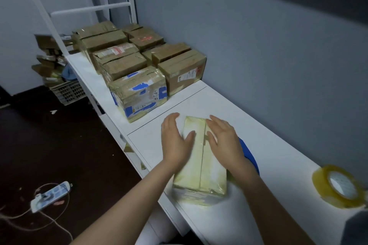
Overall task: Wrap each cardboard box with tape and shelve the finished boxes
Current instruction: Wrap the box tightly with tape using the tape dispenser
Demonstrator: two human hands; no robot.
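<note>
Here the box (tape-wrapped, glossy) lies long and pale.

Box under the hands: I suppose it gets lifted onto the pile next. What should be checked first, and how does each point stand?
1. Tape on the box top and near end: ok, a glossy wrap covers both.
2. Tape on its underside: cannot tell, hidden.
3. Hands in place: ok, the left hand and the right hand lie flat on the box top.
4. Tape roll out of the way: ok, far right on the table.
5. Path to the pile: ok, bare table lies between.
6. Blue thing free of the box: cannot tell, the right hand hides part of it.
</note>
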